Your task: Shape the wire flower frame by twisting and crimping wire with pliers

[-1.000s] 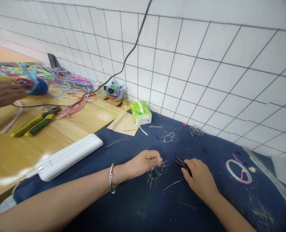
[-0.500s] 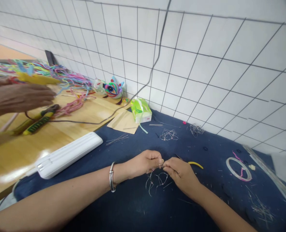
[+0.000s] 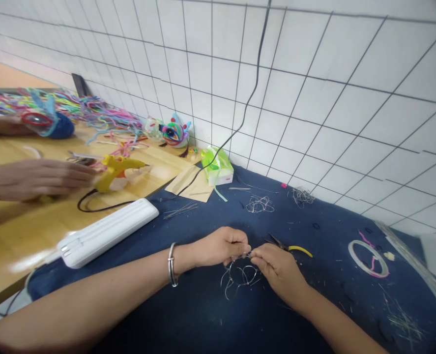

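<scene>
Thin silvery wire bent into several loops [image 3: 243, 276] hangs below my fingertips over the dark blue cloth [image 3: 188, 314]. My left hand [image 3: 225, 246], with a bangle on its wrist, pinches the wire piece from the left. From the right, my right hand [image 3: 276, 268] pinches it too, fingertips almost touching the left ones. The exact wire ends between the fingers are too small to make out. Just behind my right hand lie pliers [image 3: 295, 249] with yellow handles, partly hidden by it.
Wire bundles [image 3: 260, 204], a tissue pack [image 3: 218, 166], a white ring-shaped coil [image 3: 368, 259] and a white oblong case [image 3: 109, 233] lie around. At left, another person's hand [image 3: 41, 179] is beside a yellow glue gun [image 3: 116, 171]; the other holds a blue ornament [image 3: 61, 125].
The other person's glue gun now stands on the wooden table, and a blue ornament shows in their far hand. My hands keep pinching the wire in nearly the same place.
</scene>
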The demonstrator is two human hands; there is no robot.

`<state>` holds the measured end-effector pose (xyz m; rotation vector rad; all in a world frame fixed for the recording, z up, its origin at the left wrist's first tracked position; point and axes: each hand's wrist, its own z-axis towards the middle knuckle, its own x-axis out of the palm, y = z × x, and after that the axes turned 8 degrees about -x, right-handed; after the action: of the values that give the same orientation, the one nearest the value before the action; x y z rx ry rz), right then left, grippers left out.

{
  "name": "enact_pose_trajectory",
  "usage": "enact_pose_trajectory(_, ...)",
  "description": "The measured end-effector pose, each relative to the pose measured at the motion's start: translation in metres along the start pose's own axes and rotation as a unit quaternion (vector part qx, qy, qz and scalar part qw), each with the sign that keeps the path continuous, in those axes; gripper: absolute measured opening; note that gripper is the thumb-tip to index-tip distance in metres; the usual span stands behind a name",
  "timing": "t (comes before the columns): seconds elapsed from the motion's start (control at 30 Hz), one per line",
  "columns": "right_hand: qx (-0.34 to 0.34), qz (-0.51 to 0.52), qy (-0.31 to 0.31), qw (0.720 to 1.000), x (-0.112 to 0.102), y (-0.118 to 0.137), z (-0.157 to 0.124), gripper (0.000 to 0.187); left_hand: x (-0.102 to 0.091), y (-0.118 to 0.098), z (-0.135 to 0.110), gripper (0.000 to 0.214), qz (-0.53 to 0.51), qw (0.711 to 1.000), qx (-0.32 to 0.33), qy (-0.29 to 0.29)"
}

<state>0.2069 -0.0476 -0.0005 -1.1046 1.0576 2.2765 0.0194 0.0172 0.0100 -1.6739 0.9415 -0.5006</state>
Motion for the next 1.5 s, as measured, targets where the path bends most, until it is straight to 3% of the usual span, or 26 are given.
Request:
enact_pose_trajectory(0.43, -0.014, -0.016, 0.024, 0.999, 0.006, 0.0, -0.001, 0.02, -0.003, 0.002, 0.0, 0.028, 0.006, 0.999, -0.004, 0.049)
enact_pose_trajectory(0.63, -0.029, -0.013, 0.017, 0.999, 0.005, 0.002, 0.001, 0.024, -0.001, 0.001, -0.002, 0.028, 0.001, 0.999, 0.004, 0.045)
enact_pose_trajectory(0.9, 0.032, -0.014, 0.046, 0.998, 0.001, 0.001, 0.001, 0.018, -0.002, 0.002, 0.0, 0.029, -0.005, 0.999, 0.007, 0.042)
enact_pose_trajectory(1.03, 0.059, -0.152, 0.069, 0.984, -0.016, -0.011, -0.012, 0.028, -0.003, 0.001, 0.0, 0.03, -0.04, 0.999, 0.004, 0.027)
enact_pose_trajectory(1.17, 0.125, -0.364, 0.094, 0.918, -0.032, -0.03, -0.047, 0.057, -0.004, 0.001, 0.0, 0.029, -0.069, 0.997, 0.005, 0.015)
enact_pose_trajectory(1.33, 0.092, -0.408, 0.144, 0.897, -0.035, -0.042, -0.073, 0.042, -0.004, 0.006, 0.001, 0.027, -0.076, 0.997, 0.025, 0.004)
enact_pose_trajectory(1.5, 0.073, -0.404, 0.104, 0.906, -0.034, -0.04, -0.065, 0.028, -0.004, 0.009, 0.003, 0.027, -0.093, 0.995, 0.039, -0.013)
